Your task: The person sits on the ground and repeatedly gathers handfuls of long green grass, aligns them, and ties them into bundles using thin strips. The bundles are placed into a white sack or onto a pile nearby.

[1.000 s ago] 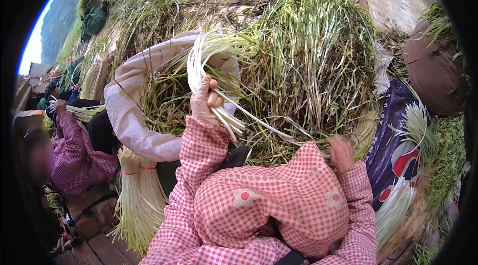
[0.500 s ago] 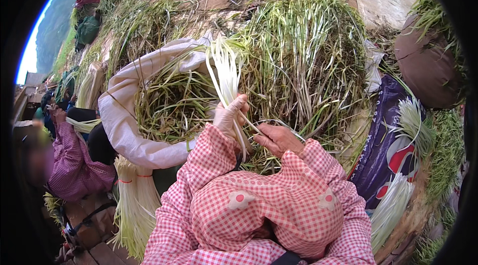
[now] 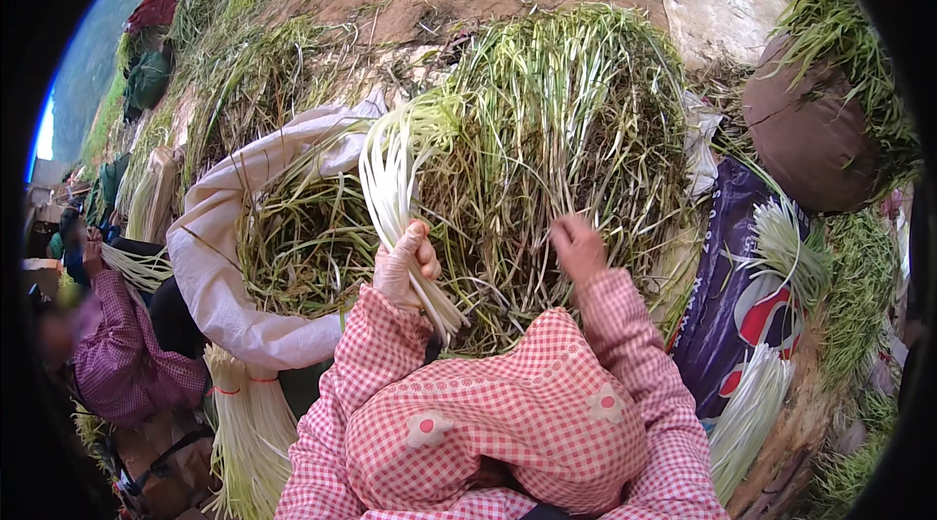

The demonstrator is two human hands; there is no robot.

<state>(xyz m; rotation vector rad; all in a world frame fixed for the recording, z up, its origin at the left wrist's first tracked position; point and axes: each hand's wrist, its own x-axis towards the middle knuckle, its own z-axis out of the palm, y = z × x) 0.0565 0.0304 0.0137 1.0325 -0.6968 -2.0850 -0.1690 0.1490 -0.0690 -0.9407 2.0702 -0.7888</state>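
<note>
My left hand is closed round a bunch of long, pale, chive-like stalks. Their white and yellow-green ends fan out above the fist, and the cut-looking lower ends stick out below it. To the right, my right hand is at the near part of a big heap of uncleaned green stalks. Its fingers point into the heap and are partly blurred, so whether they grip a stalk is unclear. Both arms wear red-and-white checked sleeves.
A rolled-edge white sack full of leaf waste lies at the left. Tied pale bundles stand below it. On the right are a purple printed sack, loose bunches and a brown bulging sack. A co-worker sits far left.
My right hand has left the bunch near my left hand and moved right and up to the heap. My left hand keeps its hold on the stalks. The view has shifted slightly.
</note>
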